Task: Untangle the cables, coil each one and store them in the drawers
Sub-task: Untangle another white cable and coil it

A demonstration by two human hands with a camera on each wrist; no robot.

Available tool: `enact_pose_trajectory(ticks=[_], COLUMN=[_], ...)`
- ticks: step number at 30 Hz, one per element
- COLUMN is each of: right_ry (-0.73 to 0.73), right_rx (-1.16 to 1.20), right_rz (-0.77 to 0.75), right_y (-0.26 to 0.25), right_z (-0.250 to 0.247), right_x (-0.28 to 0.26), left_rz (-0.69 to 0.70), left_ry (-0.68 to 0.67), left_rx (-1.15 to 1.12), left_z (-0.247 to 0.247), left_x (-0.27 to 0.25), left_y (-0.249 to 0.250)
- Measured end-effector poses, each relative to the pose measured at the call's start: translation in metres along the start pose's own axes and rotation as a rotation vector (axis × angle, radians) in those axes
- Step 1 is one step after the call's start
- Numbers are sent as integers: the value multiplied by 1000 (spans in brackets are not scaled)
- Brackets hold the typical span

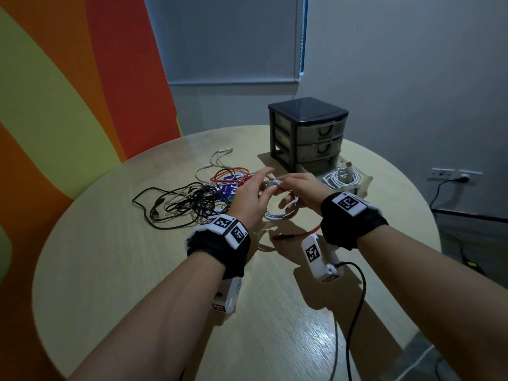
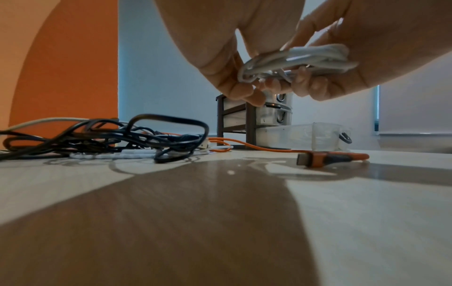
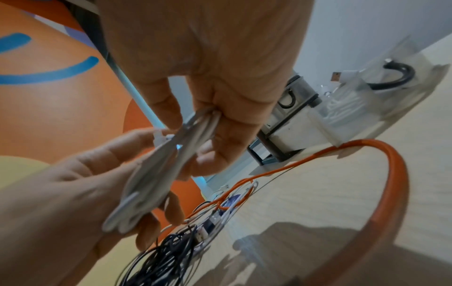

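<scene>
Currently both hands raised above desk (image 1: 137, 284) centre. Right hand (image 1: 302, 188) pinches bundled loops of white cable (image 1: 280, 213), thumb and fingers curled round strands. Left hand (image 1: 247, 199) holds same cable, fingertips on its plug end. Tangle of black cables (image 1: 178, 202) on desk at 9 o'clock from hands. Orange cable (image 1: 297, 235) runs from pile, plug lying at 6 o'clock. Drawer unit (image 1: 308, 133) at 1 o'clock, bottom drawer pulled out, coiled white cable (image 1: 342, 179) inside.
</scene>
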State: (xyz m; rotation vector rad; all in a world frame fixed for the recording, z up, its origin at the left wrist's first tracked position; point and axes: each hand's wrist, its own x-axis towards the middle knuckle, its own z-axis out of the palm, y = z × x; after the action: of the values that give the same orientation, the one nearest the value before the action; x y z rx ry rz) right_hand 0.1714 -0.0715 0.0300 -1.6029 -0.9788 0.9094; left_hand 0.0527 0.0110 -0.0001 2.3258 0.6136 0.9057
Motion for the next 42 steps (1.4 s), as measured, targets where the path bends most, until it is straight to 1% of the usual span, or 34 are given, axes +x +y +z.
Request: enact_pose_trajectory(ticks=[3, 6, 10, 12, 15, 17, 22, 27, 31, 34, 37, 39, 42], right_ry=[18, 96, 276, 354, 403, 431, 506, 624, 639, 601, 558, 543, 529], right_rx=[-11, -111, -230, -246, -216, -171, -160, -210, -240, -283, -357, -406, -465], right_rz=[18, 8, 1, 19, 97, 116, 58, -5, -7, 54, 120, 148, 194], right_y=[0, 1, 5, 7, 14, 20, 25, 33, 38, 43, 49, 48, 47], right_z=[-7, -24, -54, -70, -93, -107, -132, -144, -146, -145, -143, -144, -148], right_x=[-4, -4, 0, 1, 1, 3, 14, 30, 42, 49, 55, 57, 59], left_rz=[31, 18, -44, -86, -167, -217, -295, -306, -325, -329, -366, -352, -343], left_ry=[-49, -38, 2, 16, 52, 59, 75, 42, -1, -58, -131, -165, -207], left_rx=[18, 15, -11, -14, -41, -74, -182, -116, -27, 84, 251, 338, 373], left_z=[4, 12, 27, 38, 54, 66, 90, 108, 117, 120, 120, 119, 116], left_x=[3, 11, 27, 37, 54, 64, 85, 105, 116, 122, 125, 128, 128], left_y=[3, 8, 21, 29, 38, 42, 54, 53, 45, 37, 32, 33, 38])
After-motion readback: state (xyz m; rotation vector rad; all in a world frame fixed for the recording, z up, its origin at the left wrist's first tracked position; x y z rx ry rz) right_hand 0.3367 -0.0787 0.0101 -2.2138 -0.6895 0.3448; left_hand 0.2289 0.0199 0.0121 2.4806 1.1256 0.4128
